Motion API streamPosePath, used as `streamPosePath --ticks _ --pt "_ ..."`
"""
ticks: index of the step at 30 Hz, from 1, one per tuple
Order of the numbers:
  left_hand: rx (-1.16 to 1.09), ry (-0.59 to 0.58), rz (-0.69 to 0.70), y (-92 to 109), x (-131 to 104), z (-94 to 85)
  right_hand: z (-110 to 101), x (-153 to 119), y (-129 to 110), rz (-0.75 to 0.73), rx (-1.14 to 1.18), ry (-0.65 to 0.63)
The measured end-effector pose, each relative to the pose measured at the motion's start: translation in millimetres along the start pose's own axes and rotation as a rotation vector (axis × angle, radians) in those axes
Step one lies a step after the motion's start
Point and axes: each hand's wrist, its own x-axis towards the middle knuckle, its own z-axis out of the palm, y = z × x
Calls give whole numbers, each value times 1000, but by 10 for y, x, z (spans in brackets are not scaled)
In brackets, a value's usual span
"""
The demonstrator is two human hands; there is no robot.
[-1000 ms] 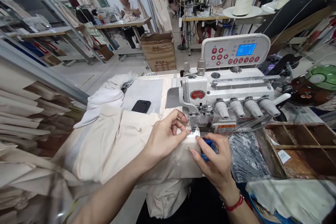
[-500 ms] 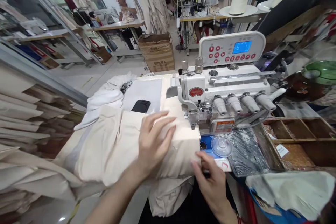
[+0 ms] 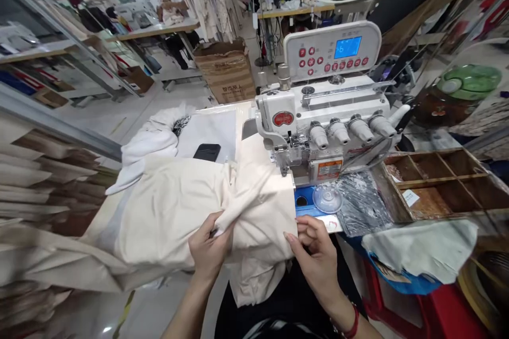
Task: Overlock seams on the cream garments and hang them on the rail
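Cream fabric covers the front of the sewing table and runs up under the presser foot of a white overlock sewing machine. My left hand is closed on a bunched fold of it, left of the machine. Pinched between the thumb and fingers of my right hand is the fabric's right edge, just below and in front of the machine. Folds run diagonally from the left hand toward the presser foot. Part of the fabric hangs over the table's front edge above my lap.
A black phone lies behind the fabric, beside white cloth. Right of the machine are a clear round dish and a wooden compartment tray. Beyond stand a cardboard box and two people at other machines.
My left hand went from lying spread on the fabric to gripping a fold nearer me, and the cloth is now bunched. My right hand stays at the edge. The camera view has shifted.
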Motion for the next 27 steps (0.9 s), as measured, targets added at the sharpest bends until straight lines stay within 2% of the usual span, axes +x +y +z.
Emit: streamPosePath --ticks 5,10,15,21,27 --pt "22 28 -27 14 -23 47 -36 -6 -18 14 -76 -30" --pt "64 56 -52 -2 -54 65 -12 -4 -34 74 58 -1" --pt "71 35 -67 5 -65 87 -30 -63 -8 3 -74 -27" --pt "67 37 5 -4 -95 107 0 -125 74 9 93 87" --pt "122 5 34 6 -89 88 -58 -99 2 -42 -114 -4"
